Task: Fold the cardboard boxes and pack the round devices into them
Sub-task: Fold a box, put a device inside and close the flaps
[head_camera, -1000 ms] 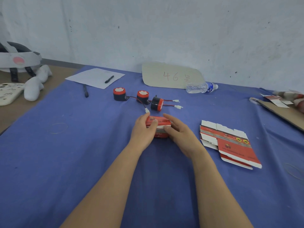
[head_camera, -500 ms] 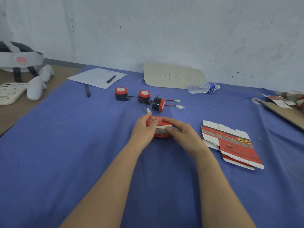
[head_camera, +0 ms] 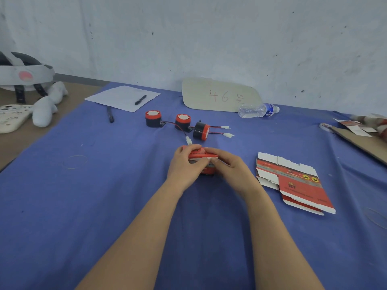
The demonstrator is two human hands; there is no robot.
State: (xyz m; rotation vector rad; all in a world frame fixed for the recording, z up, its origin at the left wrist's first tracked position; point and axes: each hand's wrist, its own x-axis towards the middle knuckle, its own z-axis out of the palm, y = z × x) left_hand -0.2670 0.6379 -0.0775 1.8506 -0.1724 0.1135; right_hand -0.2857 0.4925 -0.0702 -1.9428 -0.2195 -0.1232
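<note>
Fingers (head_camera: 191,147) of the left hand (head_camera: 184,169) and right hand (head_camera: 233,171) curl around a small red cardboard box (head_camera: 201,155) in the middle of the tabletop (head_camera: 94,195), pressing on its top flap. Whether a device is inside is hidden. Three round devices (head_camera: 182,120) sit unpacked just behind and flat box blanks (head_camera: 299,185) lie to the right, so most of the packing looks left to do. Open blue cloth (head_camera: 62,227) surrounds the hands, with its edges well away.

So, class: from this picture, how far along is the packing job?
Done: one red box is folded into shape; its contents are hidden. In hand: the left hand and right hand grip it, working its top flap. Left: three round devices lie loose on the cloth, and the flat boxes to the right are unfolded.
</note>
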